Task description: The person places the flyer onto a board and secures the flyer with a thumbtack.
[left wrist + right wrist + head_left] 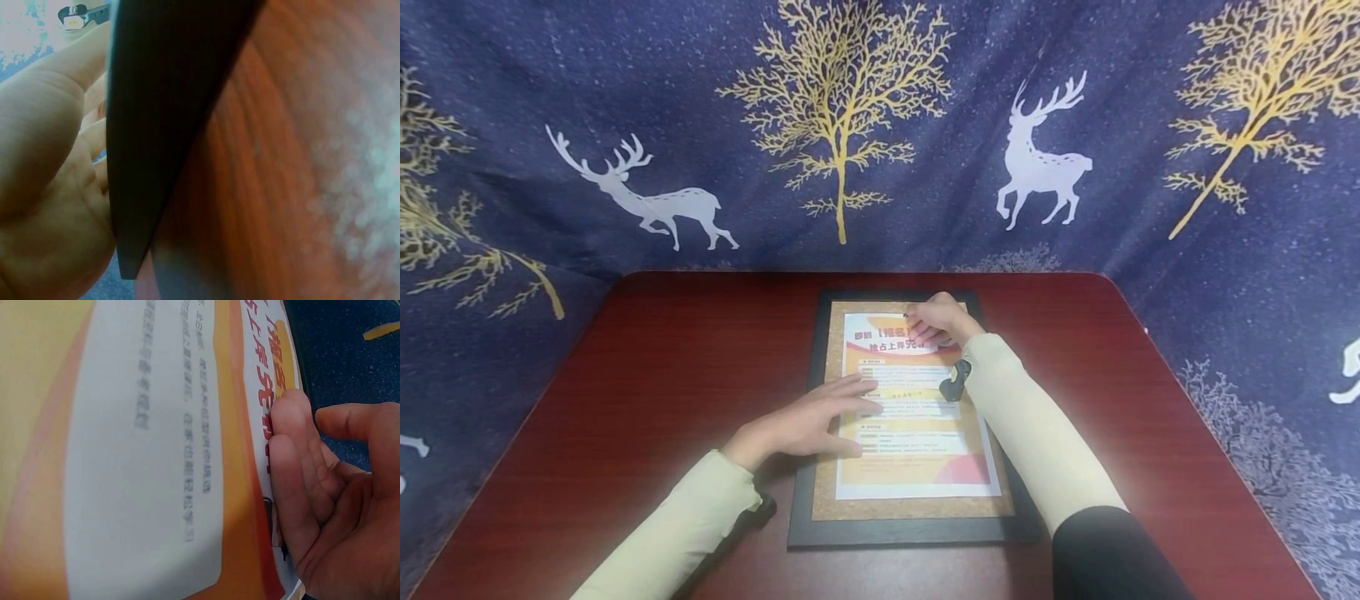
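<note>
A printed poster [917, 467] in orange, white and pink lies on a cork board [925, 507] with a black frame [917, 532]. My left hand [812, 417] reaches over the frame's left side, its spread fingers resting on the poster's left middle. In the left wrist view, the dark frame edge [162, 106] partly hides that hand [50, 187]. At the poster's top, my right hand [936, 318] has curled fingers and pinches a small dark pin-like thing [907, 315]. The right wrist view shows the right hand's [331, 494] lower fingers against the poster by its red heading.
The board lies on a dark red wooden table [685, 358]. Behind the table hangs a blue cloth [925, 225] with white deer and golden trees. A dark wrist device [955, 382] on the right wrist hangs over the poster.
</note>
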`<action>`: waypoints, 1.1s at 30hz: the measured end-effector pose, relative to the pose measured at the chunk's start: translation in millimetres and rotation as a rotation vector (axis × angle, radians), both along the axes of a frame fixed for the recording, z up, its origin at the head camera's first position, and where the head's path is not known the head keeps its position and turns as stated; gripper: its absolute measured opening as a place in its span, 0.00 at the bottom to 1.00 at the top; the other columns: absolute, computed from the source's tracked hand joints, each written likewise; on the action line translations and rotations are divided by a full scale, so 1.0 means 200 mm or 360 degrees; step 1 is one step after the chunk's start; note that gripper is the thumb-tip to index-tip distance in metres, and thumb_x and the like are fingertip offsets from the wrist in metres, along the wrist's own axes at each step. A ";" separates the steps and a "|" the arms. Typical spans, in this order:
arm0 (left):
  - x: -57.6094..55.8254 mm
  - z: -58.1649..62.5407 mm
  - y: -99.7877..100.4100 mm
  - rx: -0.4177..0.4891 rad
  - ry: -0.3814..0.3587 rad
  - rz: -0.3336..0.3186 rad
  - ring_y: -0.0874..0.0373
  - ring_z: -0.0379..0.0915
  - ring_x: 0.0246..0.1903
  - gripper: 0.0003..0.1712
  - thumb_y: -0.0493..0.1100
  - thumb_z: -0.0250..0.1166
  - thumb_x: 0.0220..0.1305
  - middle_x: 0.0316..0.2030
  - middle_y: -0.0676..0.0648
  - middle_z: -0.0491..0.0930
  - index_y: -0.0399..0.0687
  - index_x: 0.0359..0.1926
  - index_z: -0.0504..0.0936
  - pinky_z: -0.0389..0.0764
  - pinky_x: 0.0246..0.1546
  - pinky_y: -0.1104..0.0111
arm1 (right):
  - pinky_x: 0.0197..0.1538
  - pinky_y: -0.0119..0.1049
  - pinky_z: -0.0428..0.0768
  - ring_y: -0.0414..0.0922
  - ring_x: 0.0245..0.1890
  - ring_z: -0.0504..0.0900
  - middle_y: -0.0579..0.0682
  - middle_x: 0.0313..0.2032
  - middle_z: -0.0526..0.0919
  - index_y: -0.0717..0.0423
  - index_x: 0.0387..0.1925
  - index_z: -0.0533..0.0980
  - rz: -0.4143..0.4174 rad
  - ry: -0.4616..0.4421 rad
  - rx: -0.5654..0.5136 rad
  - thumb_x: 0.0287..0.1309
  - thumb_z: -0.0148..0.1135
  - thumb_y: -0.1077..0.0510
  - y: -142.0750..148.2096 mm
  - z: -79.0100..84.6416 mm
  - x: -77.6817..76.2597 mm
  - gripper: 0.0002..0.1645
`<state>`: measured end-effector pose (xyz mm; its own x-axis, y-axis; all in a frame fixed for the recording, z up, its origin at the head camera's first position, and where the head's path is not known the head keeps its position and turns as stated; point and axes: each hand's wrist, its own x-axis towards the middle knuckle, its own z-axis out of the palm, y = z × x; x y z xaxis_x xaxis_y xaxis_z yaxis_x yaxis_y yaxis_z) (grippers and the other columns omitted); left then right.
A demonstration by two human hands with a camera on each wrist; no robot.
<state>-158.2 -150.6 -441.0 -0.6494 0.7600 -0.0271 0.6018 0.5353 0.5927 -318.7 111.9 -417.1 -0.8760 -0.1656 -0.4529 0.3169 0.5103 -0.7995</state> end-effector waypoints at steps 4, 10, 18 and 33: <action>0.01 0.00 0.00 0.0001 -0.0002 0.0011 0.49 0.38 0.77 0.37 0.57 0.70 0.62 0.77 0.50 0.55 0.57 0.70 0.73 0.45 0.74 0.47 | 0.25 0.33 0.83 0.43 0.21 0.86 0.54 0.26 0.87 0.65 0.41 0.83 -0.0015 -0.0018 -0.0025 0.67 0.60 0.53 0.00 0.01 0.00 0.17; 0.01 0.02 0.00 0.0009 -0.0025 0.0017 0.48 0.37 0.77 0.37 0.57 0.71 0.62 0.77 0.50 0.55 0.57 0.71 0.72 0.45 0.73 0.46 | 0.24 0.33 0.83 0.43 0.21 0.86 0.53 0.26 0.87 0.63 0.40 0.84 -0.0046 -0.0016 -0.0021 0.66 0.62 0.53 0.00 -0.01 -0.01 0.15; 0.00 0.02 0.00 0.0001 -0.0019 0.0009 0.48 0.37 0.77 0.37 0.58 0.70 0.62 0.77 0.49 0.54 0.58 0.71 0.72 0.45 0.74 0.46 | 0.24 0.32 0.82 0.42 0.19 0.84 0.53 0.26 0.87 0.62 0.40 0.83 -0.0067 -0.0005 -0.0013 0.66 0.64 0.54 0.00 -0.01 0.00 0.13; 0.00 0.00 0.00 -0.0002 -0.0012 0.0016 0.49 0.37 0.77 0.37 0.58 0.70 0.62 0.77 0.50 0.54 0.58 0.70 0.73 0.44 0.74 0.47 | 0.22 0.30 0.80 0.40 0.17 0.82 0.52 0.23 0.85 0.64 0.37 0.82 -0.0067 0.0000 -0.0037 0.65 0.61 0.59 -0.01 -0.02 0.01 0.11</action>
